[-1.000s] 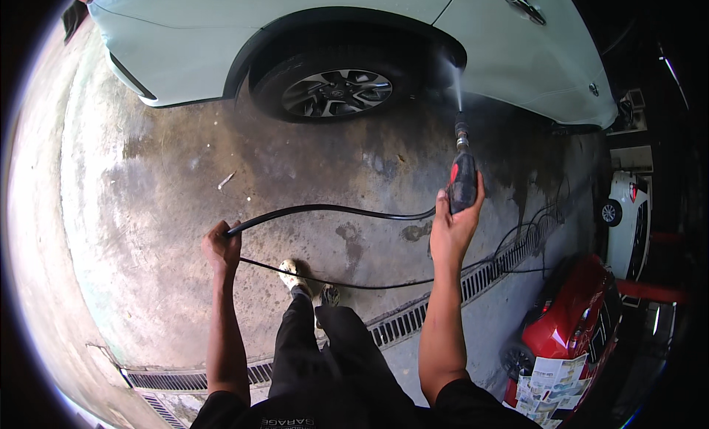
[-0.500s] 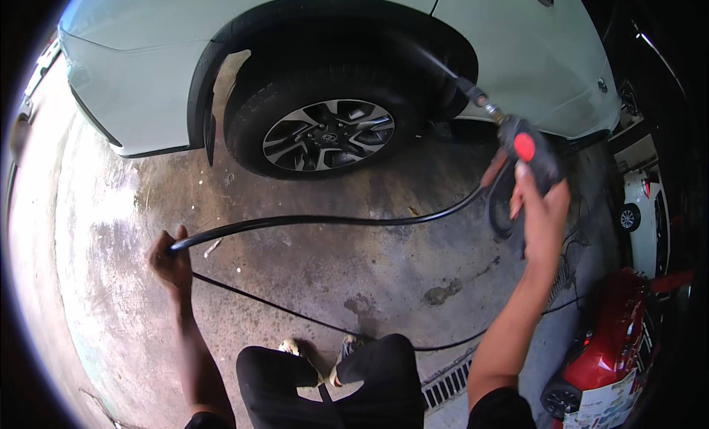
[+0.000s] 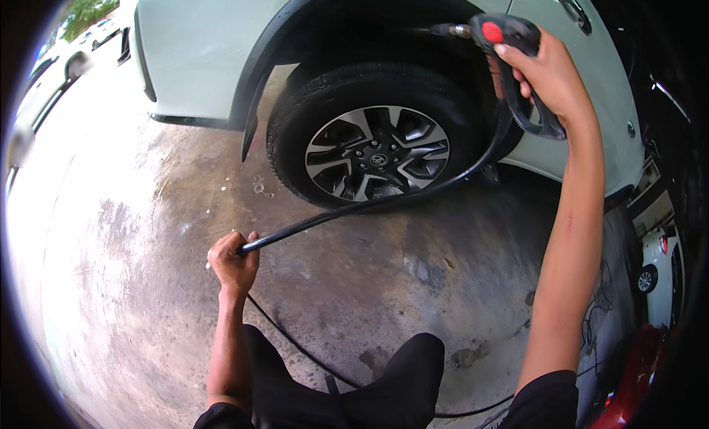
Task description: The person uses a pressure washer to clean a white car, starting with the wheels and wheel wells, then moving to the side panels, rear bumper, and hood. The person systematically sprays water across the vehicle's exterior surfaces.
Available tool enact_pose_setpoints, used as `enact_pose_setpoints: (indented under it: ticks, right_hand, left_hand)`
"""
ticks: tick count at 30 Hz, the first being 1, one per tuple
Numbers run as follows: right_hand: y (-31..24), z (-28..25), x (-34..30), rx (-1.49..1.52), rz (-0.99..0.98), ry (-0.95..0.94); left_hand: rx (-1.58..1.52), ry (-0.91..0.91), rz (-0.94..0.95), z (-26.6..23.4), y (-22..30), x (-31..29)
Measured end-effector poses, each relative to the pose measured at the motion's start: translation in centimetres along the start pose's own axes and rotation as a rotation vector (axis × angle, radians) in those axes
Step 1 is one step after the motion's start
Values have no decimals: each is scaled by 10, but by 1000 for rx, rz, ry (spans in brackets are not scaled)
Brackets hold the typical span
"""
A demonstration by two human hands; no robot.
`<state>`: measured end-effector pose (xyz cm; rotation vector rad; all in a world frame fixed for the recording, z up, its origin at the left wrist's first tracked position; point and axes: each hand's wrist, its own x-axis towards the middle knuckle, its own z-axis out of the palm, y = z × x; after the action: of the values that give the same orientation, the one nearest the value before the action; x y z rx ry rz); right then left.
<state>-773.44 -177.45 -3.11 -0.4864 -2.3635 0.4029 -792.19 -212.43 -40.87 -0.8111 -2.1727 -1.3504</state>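
My right hand (image 3: 550,74) is closed round the handle of a black pressure washer spray gun (image 3: 509,31) with a red round patch on its side. The gun is raised at the wheel arch (image 3: 354,15) of a pale car, and its nozzle points left into the dark gap above the tyre (image 3: 317,107). From the gun a black hose (image 3: 325,216) sags across the front of the alloy wheel (image 3: 378,159) to my left hand (image 3: 235,263). That hand is wrapped round the hose, low and left of the wheel.
The pale car body (image 3: 199,52) fills the far side. Below it lies a stained, wet concrete floor (image 3: 332,281), with the thin hose (image 3: 303,349) trailing near my legs. A red car (image 3: 639,381) stands at the lower right, another white car (image 3: 659,266) behind it.
My right hand has lifted the spray gun up and closer to the wheel arch, turning its nozzle to point left. My left hand has shifted right with the hose. The visible spray has become fainter.
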Motion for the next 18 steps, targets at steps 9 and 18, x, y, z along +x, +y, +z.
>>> enact_pose_setpoints:
  ticks: [9, 18]
  right_hand:
    - [-67, 55, -16, 65, -207, -133]
    - [-4, 37, -122, 149, 163, 305]
  left_hand:
    - [87, 70, -37, -45, -41, -27]
    - [119, 28, -27, -44, -33, -34]
